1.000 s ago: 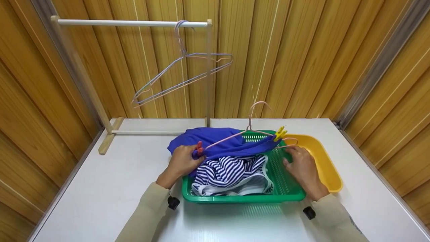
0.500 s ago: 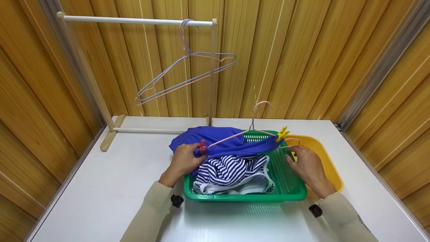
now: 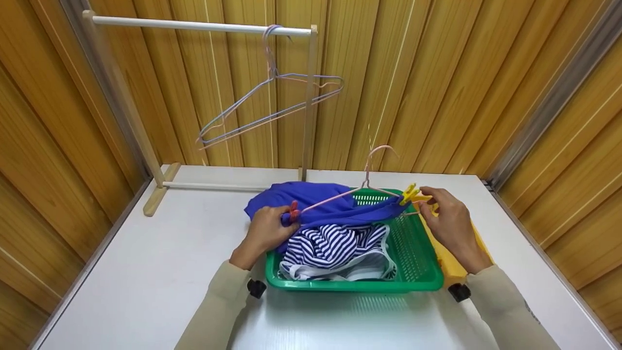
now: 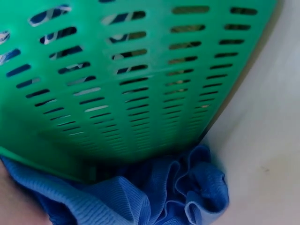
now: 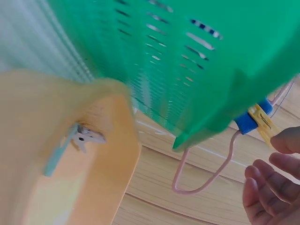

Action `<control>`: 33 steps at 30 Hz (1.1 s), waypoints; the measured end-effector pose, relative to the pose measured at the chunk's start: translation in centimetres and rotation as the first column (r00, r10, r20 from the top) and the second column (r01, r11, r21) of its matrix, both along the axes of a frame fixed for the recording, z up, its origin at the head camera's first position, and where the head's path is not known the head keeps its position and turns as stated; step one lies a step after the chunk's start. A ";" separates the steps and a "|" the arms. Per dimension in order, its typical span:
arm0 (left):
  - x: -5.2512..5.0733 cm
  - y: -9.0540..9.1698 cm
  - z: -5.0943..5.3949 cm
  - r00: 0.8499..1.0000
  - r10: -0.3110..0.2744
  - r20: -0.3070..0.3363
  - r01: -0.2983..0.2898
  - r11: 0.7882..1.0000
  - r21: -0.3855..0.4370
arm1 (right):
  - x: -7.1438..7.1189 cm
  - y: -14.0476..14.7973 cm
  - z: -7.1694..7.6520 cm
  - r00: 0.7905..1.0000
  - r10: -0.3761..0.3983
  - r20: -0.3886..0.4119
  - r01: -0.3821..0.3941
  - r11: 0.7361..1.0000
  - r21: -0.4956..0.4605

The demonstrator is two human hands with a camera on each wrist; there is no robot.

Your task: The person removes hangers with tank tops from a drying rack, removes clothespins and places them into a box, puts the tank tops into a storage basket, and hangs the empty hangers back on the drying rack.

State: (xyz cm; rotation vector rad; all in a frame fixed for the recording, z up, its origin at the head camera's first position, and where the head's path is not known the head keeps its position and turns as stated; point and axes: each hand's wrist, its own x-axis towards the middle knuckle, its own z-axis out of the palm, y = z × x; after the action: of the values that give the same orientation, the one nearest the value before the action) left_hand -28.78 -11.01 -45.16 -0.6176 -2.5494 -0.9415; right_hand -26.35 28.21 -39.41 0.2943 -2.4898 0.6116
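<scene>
A blue garment (image 3: pixel 316 197), its kind unclear, lies bunched over the green basket (image 3: pixel 354 287). Its edge runs along the lower bar of a pink hanger (image 3: pixel 335 198), with a red clothespin (image 3: pixel 294 212) at the left end and a yellow clothespin (image 3: pixel 409 194) at the right. My left hand (image 3: pixel 267 228) grips the garment's left corner beside the red clothespin. Near the yellow clothespin is my right hand (image 3: pixel 449 218), loosely curved, its thumb (image 5: pixel 287 140) at the clothespin's end and the fingers apart. A striped garment (image 3: pixel 335 248) lies in the basket.
A yellow tray (image 3: pixel 449 257) stands right of the basket, partly behind the right hand; a teal and white clothespin (image 5: pixel 84 137) lies in it. Back left, a rack with a white rail (image 3: pixel 194 24) carries a purple hanger (image 3: pixel 243 99) and a pink one. Wood-pattern walls surround the table.
My right hand has moved from the hanger's right end up to the yellow clothespin. The yellow tray has tilted or shifted under the arm. My left hand keeps its grip.
</scene>
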 end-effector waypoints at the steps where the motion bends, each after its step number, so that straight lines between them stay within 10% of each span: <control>1: 0.0 0.0 0.0 1.000 0.001 0.004 -0.001 1.000 -0.003 | -0.2 0.0 0.1 1.000 0.012 0.020 -0.012 1.000 -0.008; 11: -0.1 0.0 0.0 1.000 0.002 -0.024 -0.002 1.000 0.007 | -1.5 0.5 0.5 0.975 0.131 0.177 -0.114 0.988 -0.104; 33: 0.1 0.0 0.0 1.000 0.003 -0.020 -0.003 1.000 -0.015 | -1.4 1.8 0.4 0.967 0.221 0.123 -0.199 0.966 -0.167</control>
State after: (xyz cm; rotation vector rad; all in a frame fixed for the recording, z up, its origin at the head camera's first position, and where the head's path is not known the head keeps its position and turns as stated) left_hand -28.70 -10.98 -45.12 -0.6238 -2.5414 -0.9122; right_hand -27.74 29.97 -38.97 0.4757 -2.5461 0.9370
